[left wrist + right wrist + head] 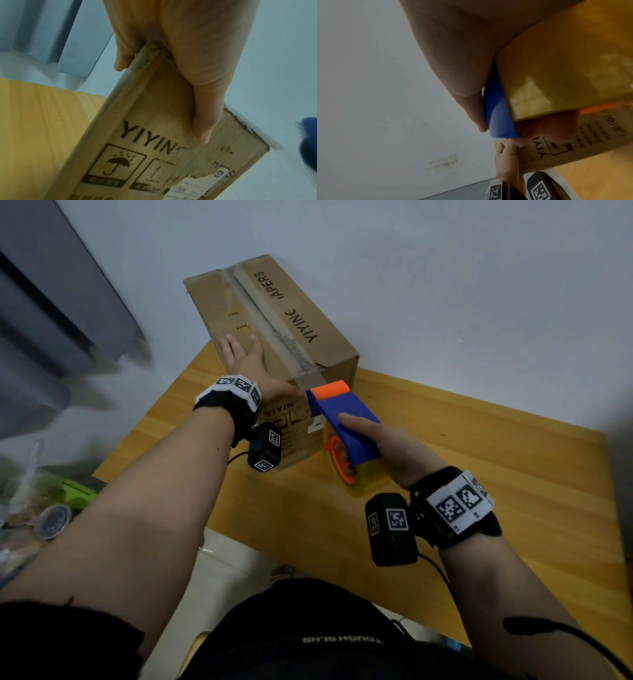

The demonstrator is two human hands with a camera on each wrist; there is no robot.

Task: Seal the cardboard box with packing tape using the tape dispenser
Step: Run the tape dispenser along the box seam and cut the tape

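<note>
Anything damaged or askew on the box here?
Yes. The shipping label on the cardboard box end face is partly torn away, and the tape along the top seam looks wrinkled near the tape dispenser.

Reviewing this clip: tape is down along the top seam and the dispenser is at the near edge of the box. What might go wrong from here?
1. The tape bends over the near top edge under the dispenser; a cut made too early may leave little tape on the end face.
2. The left hand lies flat on the cardboard box, thumb on the end face; a hard pull by the right hand might drag the box along the table.
</note>
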